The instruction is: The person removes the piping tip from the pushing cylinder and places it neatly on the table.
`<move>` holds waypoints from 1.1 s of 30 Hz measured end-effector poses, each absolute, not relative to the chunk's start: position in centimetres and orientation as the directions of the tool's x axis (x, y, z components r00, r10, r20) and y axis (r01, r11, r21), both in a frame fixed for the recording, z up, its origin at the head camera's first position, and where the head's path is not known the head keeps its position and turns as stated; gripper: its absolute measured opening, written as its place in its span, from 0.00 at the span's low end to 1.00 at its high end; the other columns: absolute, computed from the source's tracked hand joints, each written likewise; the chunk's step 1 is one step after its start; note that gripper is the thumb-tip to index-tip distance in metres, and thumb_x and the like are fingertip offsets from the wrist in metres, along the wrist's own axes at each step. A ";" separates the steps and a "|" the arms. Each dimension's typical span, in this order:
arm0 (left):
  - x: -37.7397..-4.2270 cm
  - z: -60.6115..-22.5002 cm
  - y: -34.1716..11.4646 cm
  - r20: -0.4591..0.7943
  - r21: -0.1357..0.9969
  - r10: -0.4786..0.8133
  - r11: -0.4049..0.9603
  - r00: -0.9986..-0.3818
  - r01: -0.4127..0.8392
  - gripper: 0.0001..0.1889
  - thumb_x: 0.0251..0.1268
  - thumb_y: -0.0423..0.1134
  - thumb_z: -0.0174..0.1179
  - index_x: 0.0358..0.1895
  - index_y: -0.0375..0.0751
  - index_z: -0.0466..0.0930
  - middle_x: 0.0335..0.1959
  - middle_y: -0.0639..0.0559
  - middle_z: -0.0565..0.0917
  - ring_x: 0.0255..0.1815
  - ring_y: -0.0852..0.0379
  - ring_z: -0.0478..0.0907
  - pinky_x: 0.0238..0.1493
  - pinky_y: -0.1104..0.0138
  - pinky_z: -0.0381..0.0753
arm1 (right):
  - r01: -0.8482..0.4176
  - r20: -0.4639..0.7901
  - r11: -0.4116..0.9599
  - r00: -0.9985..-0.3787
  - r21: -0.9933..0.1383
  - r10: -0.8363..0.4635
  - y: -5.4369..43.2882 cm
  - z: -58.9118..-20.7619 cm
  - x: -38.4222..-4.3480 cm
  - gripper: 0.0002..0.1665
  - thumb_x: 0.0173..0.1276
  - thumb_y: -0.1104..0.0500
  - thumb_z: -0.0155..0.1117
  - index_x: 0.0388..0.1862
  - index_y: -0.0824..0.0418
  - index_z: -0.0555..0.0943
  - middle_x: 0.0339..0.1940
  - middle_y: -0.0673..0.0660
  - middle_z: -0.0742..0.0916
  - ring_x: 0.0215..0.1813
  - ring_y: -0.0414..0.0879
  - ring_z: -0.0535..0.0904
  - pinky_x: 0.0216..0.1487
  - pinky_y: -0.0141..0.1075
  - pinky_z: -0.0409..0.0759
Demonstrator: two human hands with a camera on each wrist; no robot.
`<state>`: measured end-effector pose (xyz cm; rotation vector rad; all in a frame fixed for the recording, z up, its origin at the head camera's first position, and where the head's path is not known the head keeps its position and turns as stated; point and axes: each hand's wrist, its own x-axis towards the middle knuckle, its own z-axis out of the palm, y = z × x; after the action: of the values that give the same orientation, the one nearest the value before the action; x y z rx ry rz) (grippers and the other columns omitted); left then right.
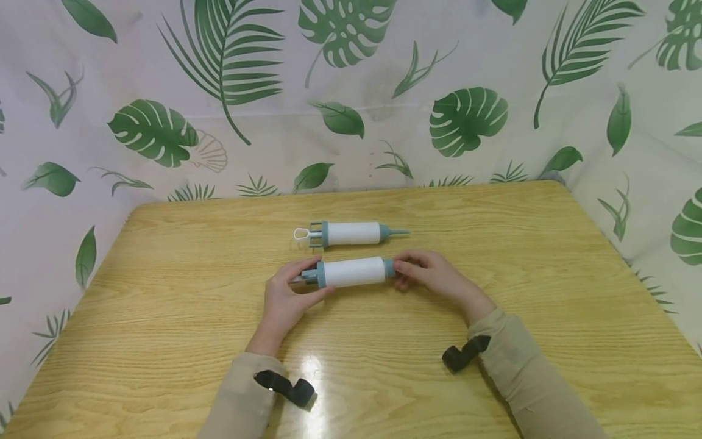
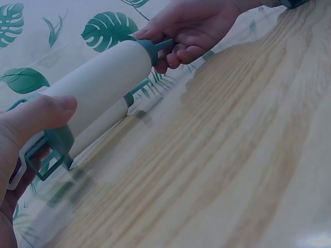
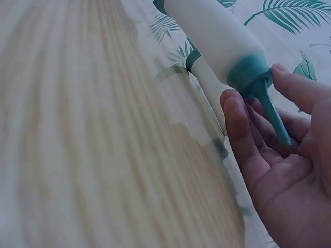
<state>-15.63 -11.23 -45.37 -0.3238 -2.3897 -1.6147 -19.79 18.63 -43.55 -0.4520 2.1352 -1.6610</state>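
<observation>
Held between two hands, near the middle of the scene: a white tube [image 1: 353, 272], with a blue-green collar [image 1: 321, 275] at the left end and a blue-green cap [image 1: 390, 268] at the right end. Placed across, from left to right, seemingly a little above the table [image 1: 164, 341]. From the cap, a narrow spout [image 3: 275, 119] pointing towards the right palm. Behind the collar, a small blue-green frame [image 2: 50, 157].

At the left end, the left hand [image 1: 287, 292], gripping around the collar: thumb on the near side, fingers on the far side. Exact position of each finger impossible to tell. At the right end, the right hand [image 1: 433, 279], pinching the cap between thumb and forefinger, with the other fingers bent below.

Just beyond, lying on the table and almost parallel: a second tube [image 1: 353, 233], of the same colours, with a white ring [image 1: 301, 234] at the left and a thin tip [image 1: 399, 231] at the right.

On both arms, beige sleeves [image 1: 537, 378] with black straps [image 1: 465, 354] near the wrists. On the far side and at both sides of the table, a pale cloth [image 1: 384, 110] printed with green leaves.
</observation>
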 end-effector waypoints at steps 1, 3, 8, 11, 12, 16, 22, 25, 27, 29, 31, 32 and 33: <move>-15.6 -45.4 -11.2 0.318 0.877 0.049 0.365 -0.947 0.313 0.28 0.44 0.39 0.77 0.55 0.43 0.82 0.53 0.53 0.81 0.54 0.57 0.76 0.50 0.57 0.77 | -0.006 -0.111 0.237 -0.873 -0.971 -0.476 18.6 -43.6 -19.8 0.24 0.71 0.51 0.59 0.54 0.70 0.76 0.41 0.64 0.84 0.41 0.52 0.82 0.44 0.42 0.82; -15.6 -45.3 -11.2 0.316 0.878 0.048 0.364 -0.948 0.311 0.28 0.44 0.39 0.77 0.55 0.43 0.82 0.53 0.54 0.81 0.54 0.57 0.75 0.50 0.57 0.77 | 0.004 -0.111 0.225 -0.878 -0.974 -0.466 18.6 -43.7 -19.8 0.24 0.70 0.53 0.61 0.56 0.69 0.75 0.46 0.64 0.83 0.45 0.52 0.82 0.47 0.42 0.81; -15.6 -45.2 -11.2 0.317 0.877 0.049 0.363 -0.947 0.313 0.28 0.44 0.39 0.77 0.55 0.43 0.82 0.53 0.53 0.81 0.54 0.57 0.76 0.51 0.57 0.77 | -0.041 -0.077 0.242 -0.886 -0.970 -0.458 18.7 -43.9 -19.9 0.25 0.64 0.56 0.68 0.56 0.66 0.75 0.53 0.62 0.80 0.53 0.53 0.79 0.52 0.41 0.79; -15.6 -45.2 -11.2 0.316 0.879 0.051 0.360 -0.947 0.313 0.28 0.45 0.39 0.77 0.55 0.43 0.82 0.53 0.53 0.81 0.54 0.57 0.75 0.51 0.57 0.77 | -0.056 -0.063 0.240 -0.887 -0.969 -0.458 18.8 -43.8 -19.9 0.27 0.61 0.57 0.71 0.56 0.64 0.75 0.56 0.61 0.79 0.57 0.54 0.77 0.54 0.41 0.77; -15.6 -45.2 -11.2 0.315 0.880 0.051 0.359 -0.948 0.312 0.28 0.45 0.39 0.77 0.55 0.43 0.82 0.53 0.53 0.81 0.54 0.57 0.75 0.51 0.57 0.77 | -0.051 -0.063 0.230 -0.885 -0.972 -0.462 18.7 -43.8 -19.9 0.28 0.60 0.57 0.71 0.57 0.64 0.74 0.57 0.61 0.78 0.57 0.55 0.76 0.54 0.41 0.77; -15.6 -45.2 -11.2 0.307 0.883 0.053 0.355 -0.950 0.305 0.28 0.45 0.39 0.77 0.55 0.43 0.82 0.53 0.53 0.81 0.54 0.56 0.75 0.50 0.57 0.77 | -0.015 -0.081 0.194 -0.874 -0.981 -0.478 18.7 -43.7 -19.8 0.29 0.66 0.56 0.66 0.61 0.66 0.71 0.57 0.65 0.77 0.54 0.56 0.78 0.51 0.44 0.80; -15.6 -45.3 -11.3 0.305 0.885 0.059 0.352 -0.950 0.306 0.28 0.45 0.39 0.76 0.55 0.43 0.81 0.54 0.53 0.81 0.54 0.56 0.75 0.50 0.57 0.77 | -0.012 -0.130 0.264 -0.848 -0.964 -0.513 18.7 -43.6 -19.9 0.26 0.73 0.49 0.56 0.57 0.69 0.75 0.40 0.66 0.84 0.36 0.54 0.81 0.39 0.44 0.83; -15.6 -45.3 -11.3 0.303 0.886 0.060 0.350 -0.951 0.305 0.28 0.46 0.39 0.76 0.55 0.43 0.81 0.54 0.54 0.81 0.54 0.57 0.75 0.50 0.57 0.77 | -0.013 -0.144 0.286 -0.842 -0.958 -0.520 18.7 -43.5 -19.8 0.24 0.73 0.48 0.55 0.52 0.69 0.77 0.36 0.65 0.84 0.32 0.52 0.80 0.33 0.41 0.82; -15.6 -45.3 -11.3 0.300 0.887 0.061 0.349 -0.952 0.302 0.28 0.46 0.39 0.76 0.55 0.44 0.81 0.53 0.54 0.81 0.54 0.57 0.75 0.50 0.57 0.77 | -0.010 -0.147 0.286 -0.840 -0.958 -0.523 18.7 -43.5 -19.8 0.23 0.73 0.49 0.55 0.51 0.69 0.77 0.35 0.65 0.85 0.31 0.51 0.80 0.31 0.39 0.81; -15.6 -45.2 -11.2 0.297 0.888 0.062 0.349 -0.953 0.299 0.28 0.45 0.40 0.76 0.55 0.44 0.81 0.53 0.54 0.81 0.54 0.57 0.75 0.50 0.57 0.77 | -0.016 -0.141 0.284 -0.839 -0.959 -0.525 18.7 -43.5 -19.8 0.23 0.73 0.50 0.56 0.52 0.69 0.77 0.35 0.65 0.84 0.31 0.51 0.79 0.31 0.39 0.81; -15.6 -45.2 -11.2 0.295 0.889 0.062 0.347 -0.954 0.297 0.29 0.45 0.39 0.76 0.55 0.44 0.81 0.53 0.54 0.81 0.54 0.57 0.75 0.50 0.57 0.77 | -0.033 -0.130 0.290 -0.841 -0.956 -0.526 18.7 -43.4 -19.8 0.22 0.73 0.50 0.56 0.52 0.68 0.77 0.35 0.64 0.84 0.31 0.51 0.79 0.31 0.38 0.81; -15.6 -45.1 -11.2 0.293 0.890 0.062 0.348 -0.954 0.296 0.28 0.45 0.39 0.76 0.55 0.44 0.81 0.53 0.54 0.81 0.54 0.57 0.75 0.50 0.57 0.77 | -0.042 -0.125 0.294 -0.842 -0.955 -0.525 18.7 -43.4 -19.8 0.21 0.73 0.51 0.57 0.52 0.68 0.76 0.35 0.63 0.84 0.31 0.50 0.79 0.32 0.38 0.80; -15.5 -45.1 -11.2 0.292 0.890 0.062 0.347 -0.954 0.295 0.29 0.45 0.39 0.77 0.55 0.44 0.81 0.53 0.54 0.81 0.54 0.57 0.75 0.50 0.57 0.77 | -0.053 -0.118 0.298 -0.843 -0.953 -0.525 18.7 -43.4 -19.8 0.21 0.72 0.51 0.57 0.52 0.67 0.76 0.35 0.62 0.83 0.31 0.50 0.78 0.32 0.38 0.80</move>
<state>-15.53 -11.21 -45.11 -0.3238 -2.4012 -1.6538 -19.81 18.67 -43.40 -0.5167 2.1629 -1.5638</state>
